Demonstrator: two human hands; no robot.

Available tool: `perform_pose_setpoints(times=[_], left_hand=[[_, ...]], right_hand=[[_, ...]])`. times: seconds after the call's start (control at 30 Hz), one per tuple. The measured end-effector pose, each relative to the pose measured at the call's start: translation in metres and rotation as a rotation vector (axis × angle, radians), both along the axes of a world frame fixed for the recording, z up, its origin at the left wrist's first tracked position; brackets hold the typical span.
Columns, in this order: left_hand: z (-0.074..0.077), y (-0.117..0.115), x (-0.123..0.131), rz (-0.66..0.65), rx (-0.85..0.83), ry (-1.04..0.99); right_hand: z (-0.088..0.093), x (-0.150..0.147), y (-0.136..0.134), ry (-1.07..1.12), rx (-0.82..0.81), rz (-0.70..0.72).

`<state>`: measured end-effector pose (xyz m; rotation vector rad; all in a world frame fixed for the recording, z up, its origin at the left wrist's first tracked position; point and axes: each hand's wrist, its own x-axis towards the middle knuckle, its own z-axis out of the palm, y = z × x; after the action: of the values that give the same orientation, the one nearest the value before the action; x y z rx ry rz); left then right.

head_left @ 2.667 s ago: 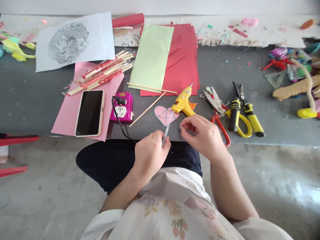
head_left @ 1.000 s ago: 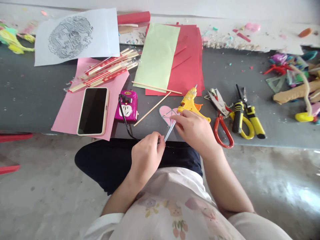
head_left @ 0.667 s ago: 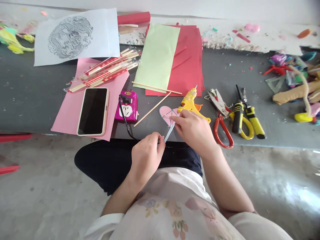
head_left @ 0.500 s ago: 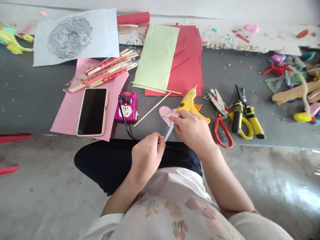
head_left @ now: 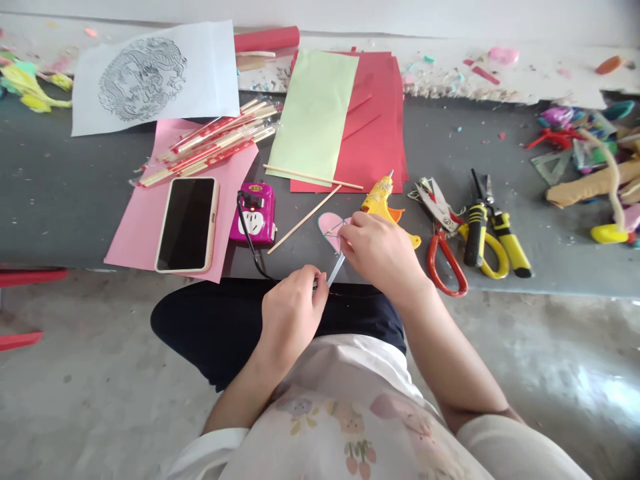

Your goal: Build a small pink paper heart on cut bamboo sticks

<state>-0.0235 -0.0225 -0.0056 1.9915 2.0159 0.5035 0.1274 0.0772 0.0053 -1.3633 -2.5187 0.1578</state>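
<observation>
My left hand [head_left: 294,313] is closed round the lower end of a translucent, whitish glue stick [head_left: 336,269]. The stick slants up and right, past the table's front edge, to my right hand [head_left: 383,253], whose bent fingers pinch its upper end. Just beyond those fingers a pink paper heart [head_left: 327,225] with dark lines lies on the table, its right side partly covered by my hand. A yellow glue gun [head_left: 379,200] lies behind my right hand, nozzle pointing away from me. The fingertips of my right hand are partly hidden from view.
Left of the heart are a thin wooden stick [head_left: 304,220], a purple power adapter [head_left: 267,212] with a black cord, and a phone [head_left: 186,225]. Scissors [head_left: 443,240] and pliers [head_left: 476,227] lie right. Green paper [head_left: 315,113] and red paper [head_left: 375,127] lie behind.
My right hand has shifted slightly, and its index finger is now drawn in instead of stretched over the heart. My left hand has barely moved.
</observation>
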Motion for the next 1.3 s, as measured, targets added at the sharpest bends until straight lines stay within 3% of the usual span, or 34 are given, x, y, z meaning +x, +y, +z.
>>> perform_pose_setpoints(times=[0.33,0.5,0.73,1.0,1.3], left_hand=[[0.000,0.001,0.001,0.011,0.025,-0.009],[0.004,0.008,0.000,0.012,0.109,-0.139],[0.014,0.017,0.001,-0.024,0.422,-0.394],[0.019,0.018,0.004,-0.058,0.561,-0.336],[0.018,0.014,0.004,-0.109,0.565,-0.301]], right_hand=[[-0.001,-0.004,0.010,-0.025,-0.005,-0.005],[0.007,0.008,0.006,0.247,-0.200,0.072],[0.013,0.016,-0.009,0.679,-0.420,0.232],[0.012,0.016,-0.014,0.826,-0.477,0.281],[0.008,0.016,-0.017,0.868,-0.513,0.285]])
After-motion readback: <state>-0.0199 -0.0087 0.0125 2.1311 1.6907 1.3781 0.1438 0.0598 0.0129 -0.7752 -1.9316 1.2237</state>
